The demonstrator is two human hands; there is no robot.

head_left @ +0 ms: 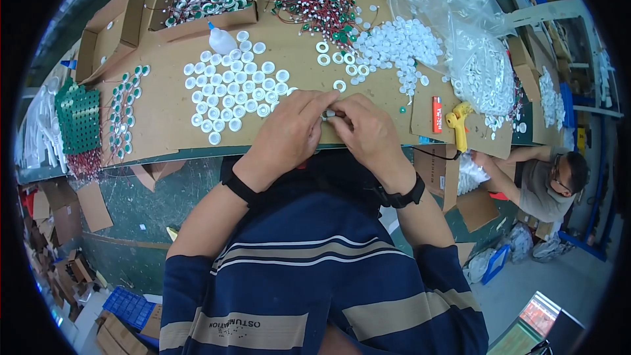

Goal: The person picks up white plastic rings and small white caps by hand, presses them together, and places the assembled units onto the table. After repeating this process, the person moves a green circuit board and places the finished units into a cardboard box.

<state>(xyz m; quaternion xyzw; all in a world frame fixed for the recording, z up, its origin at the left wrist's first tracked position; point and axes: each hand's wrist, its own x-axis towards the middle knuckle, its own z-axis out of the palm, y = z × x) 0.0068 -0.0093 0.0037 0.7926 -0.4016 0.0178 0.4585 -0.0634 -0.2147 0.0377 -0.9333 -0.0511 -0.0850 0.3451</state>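
My left hand [289,128] and my right hand [370,133] meet at the front of the cardboard-covered table. Their fingertips are closed round a small whitish piece [327,116], mostly hidden by the fingers. To the left of them lies a spread of round white caps [230,85] with a white squeeze bottle [222,41] behind it. Beyond my fingers are several white rings [339,85]. A heap of small white discs [397,43] stands to the right of these. At the back lies a tangle of red-and-black wires with green discs [312,0].
A yellow glue gun [458,121] and a red lighter [436,115] lie at the right. Cardboard boxes [204,23] stand at the back left, near green perforated boards [77,115]. Clear plastic bags [476,59] fill the back right. Another person [549,181] works at far right.
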